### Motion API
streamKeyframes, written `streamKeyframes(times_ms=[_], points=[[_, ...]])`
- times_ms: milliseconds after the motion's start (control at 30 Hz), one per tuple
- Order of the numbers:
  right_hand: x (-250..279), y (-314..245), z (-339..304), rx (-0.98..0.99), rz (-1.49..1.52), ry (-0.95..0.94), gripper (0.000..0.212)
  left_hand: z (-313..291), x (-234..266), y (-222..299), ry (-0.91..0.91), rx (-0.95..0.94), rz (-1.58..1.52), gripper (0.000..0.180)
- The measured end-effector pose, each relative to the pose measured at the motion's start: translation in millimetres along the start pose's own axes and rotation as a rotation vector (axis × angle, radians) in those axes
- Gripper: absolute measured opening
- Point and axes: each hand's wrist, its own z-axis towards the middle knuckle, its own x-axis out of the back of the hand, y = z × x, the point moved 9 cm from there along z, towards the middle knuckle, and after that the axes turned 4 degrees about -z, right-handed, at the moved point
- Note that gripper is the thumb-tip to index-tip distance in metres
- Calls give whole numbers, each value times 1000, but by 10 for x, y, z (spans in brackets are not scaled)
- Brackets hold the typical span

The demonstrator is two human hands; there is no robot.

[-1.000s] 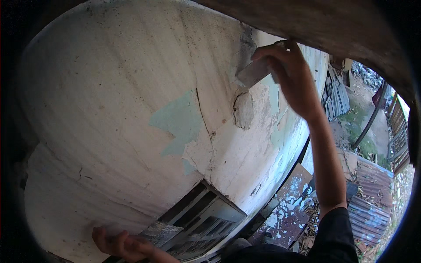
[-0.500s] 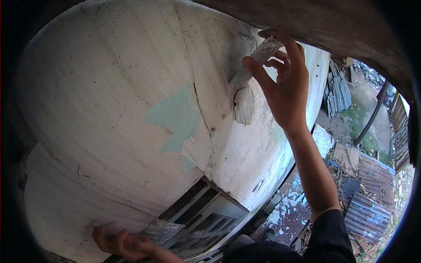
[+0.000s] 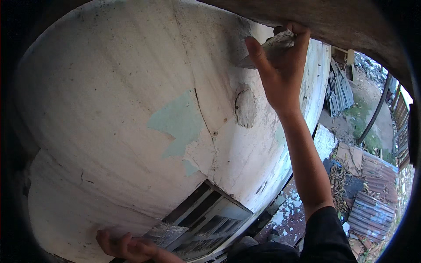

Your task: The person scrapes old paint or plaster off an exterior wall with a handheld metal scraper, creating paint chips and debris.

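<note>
Right hand (image 3: 284,74): 1, raised, upper right of centre in the frame; we find it grasping the pale flat piece between thumb and fingers.
Pale flat piece (image 3: 280,41): 1, crusted at its upper end, set aslant in the grip; its lower end lies at or near the wall, contact we cannot tell.
Left hand (image 3: 127,247): 1, lower left of the frame, fingers loosely curled; we see nothing in it.
Wall (image 3: 109,109): off-white, cracked and streaked, filling the left and centre.
Teal patch (image 3: 177,125): centre of the frame, the coating gone around it.
Rough oval patch (image 3: 245,108): 1, just below the pale flat piece.
Window (image 3: 210,215): slatted, lower centre.
Flakes (image 3: 287,212): pale, scattered at lower right of centre.
Corrugated sheets (image 3: 372,215): lower right.
Step in hand: we judge it to be scraping or rubbing the wall near the overhead slab (image 3: 337,19).
Next move: calls, we judge, for a firm grip and the piece's lower end laid flat.
</note>
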Motion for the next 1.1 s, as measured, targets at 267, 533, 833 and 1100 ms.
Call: streamKeyframes(times_ms=[267,533,833,1100], points=[[-109,234,-141,-267,342,-99,51,-79,48,-95,-16,61,47,45],[-116,275,-189,-274,322,-144,51,-114,59,-80,27,-69,33,42],[-47,389,-262,-384,375,-37,49,-41,32,-37,-22,7,26,40],[-65,370,-220,-336,365,-94,50,-330,88,-333,-15,-95,42,43]])
